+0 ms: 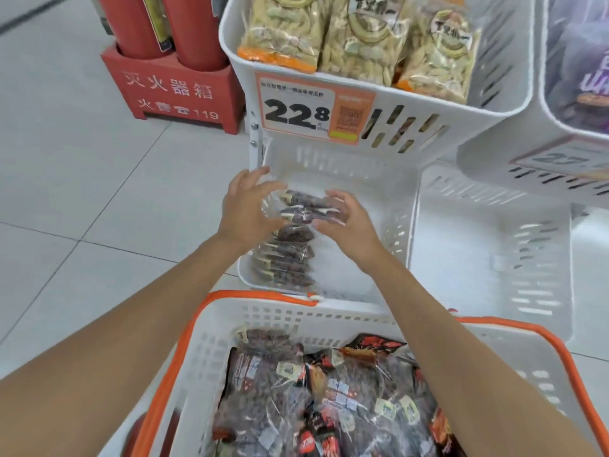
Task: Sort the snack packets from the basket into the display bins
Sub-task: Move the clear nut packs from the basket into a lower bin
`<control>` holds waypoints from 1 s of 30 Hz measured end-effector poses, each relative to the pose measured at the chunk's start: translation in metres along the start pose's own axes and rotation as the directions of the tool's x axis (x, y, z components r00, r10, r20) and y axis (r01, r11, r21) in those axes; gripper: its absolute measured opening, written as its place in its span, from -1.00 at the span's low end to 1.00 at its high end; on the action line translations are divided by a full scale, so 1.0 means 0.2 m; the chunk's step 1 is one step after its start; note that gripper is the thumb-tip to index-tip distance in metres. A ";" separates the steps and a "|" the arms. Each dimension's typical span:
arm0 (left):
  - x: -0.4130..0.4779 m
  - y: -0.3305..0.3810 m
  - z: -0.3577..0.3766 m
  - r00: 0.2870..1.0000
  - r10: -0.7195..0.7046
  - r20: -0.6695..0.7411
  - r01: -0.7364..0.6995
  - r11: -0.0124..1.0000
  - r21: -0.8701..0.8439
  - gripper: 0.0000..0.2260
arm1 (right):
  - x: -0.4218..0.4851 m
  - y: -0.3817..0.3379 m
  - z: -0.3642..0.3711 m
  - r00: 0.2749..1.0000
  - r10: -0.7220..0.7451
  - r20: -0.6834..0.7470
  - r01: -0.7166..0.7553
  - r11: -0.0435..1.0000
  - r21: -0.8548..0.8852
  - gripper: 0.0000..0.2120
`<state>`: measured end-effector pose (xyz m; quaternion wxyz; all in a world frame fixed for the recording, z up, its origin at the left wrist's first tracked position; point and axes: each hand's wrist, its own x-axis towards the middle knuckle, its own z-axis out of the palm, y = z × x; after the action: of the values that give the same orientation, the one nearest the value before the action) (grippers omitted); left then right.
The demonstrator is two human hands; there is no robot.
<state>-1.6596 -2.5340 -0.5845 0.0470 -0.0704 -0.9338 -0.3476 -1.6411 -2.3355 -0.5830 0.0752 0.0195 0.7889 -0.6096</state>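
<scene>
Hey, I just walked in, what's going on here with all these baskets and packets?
A person is stocking a shop display. The left hand and right hand hold a dark snack packet between them over the lower white bin, above a row of similar packets already lined up along its left side. The orange-rimmed basket in front holds many more dark packets. The upper bin holds pale snacks.
</scene>
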 end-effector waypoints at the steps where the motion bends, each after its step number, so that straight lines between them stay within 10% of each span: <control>1: -0.01 -0.03 0.01 1.000 0.022 0.006 -0.023 0.998 0.065 -0.45 | 0.03 0.03 0.01 0.995 0.051 0.083 -0.050 0.999 -0.016 -0.48; 13: -0.08 -0.13 0.00 0.989 -0.094 0.111 0.111 0.981 -0.160 -0.58 | 0.13 0.10 0.08 0.994 -0.031 0.108 0.072 0.912 -0.404 -0.60; 24: -0.65 0.12 -0.22 0.981 -0.132 0.144 0.154 0.976 -0.156 -0.63 | -0.61 -0.13 0.09 0.958 -0.279 -0.061 0.242 0.907 -0.344 -0.64; 30: -1.07 0.10 -0.32 0.975 -0.214 0.062 0.219 0.972 -0.088 -0.65 | -1.00 0.15 0.26 0.967 0.206 0.149 -0.156 0.943 -0.295 -0.64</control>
<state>-1.4429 -2.5821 -0.5527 -0.0190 0.0209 -0.9194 -0.3922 -1.4348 -2.3651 -0.5954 0.2033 0.0267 0.8523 -0.4812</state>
